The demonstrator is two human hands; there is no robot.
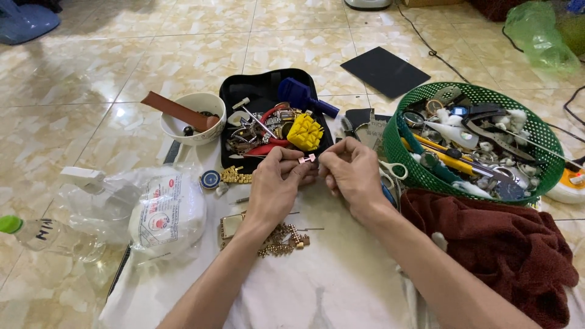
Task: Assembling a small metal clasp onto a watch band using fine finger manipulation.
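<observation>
1. We held a small pink-gold watch link [306,159] between both hands, above the white cloth [341,274] spread on the tiled floor [73,91].
2. Our left hand [275,183] had its fingers [291,159] pinched narrow on one end of the link; our right hand [352,173] had its fingers [326,159] closed tight at the other end. Whether the right fingers also held a pin or tool we could not tell.
3. A gold bracelet chain [281,239] lay loose on the cloth just below our left wrist, with a square gold watch case [231,225] touching or nearly touching it, and a shorter gold strip [236,176] lay beside a round blue-faced part [210,179].
4. We judged the work to be midway: pieces lay apart, the link was in hand, and nothing looked joined back together yet.
5. Behind our hands an open black tool case [262,91] held a yellow block [304,131] and red-handled pliers [268,148]. A white bowl [194,119] stood to its left, a green basket [402,164] of parts to the right, with a dark red towel [506,250] near it.
</observation>
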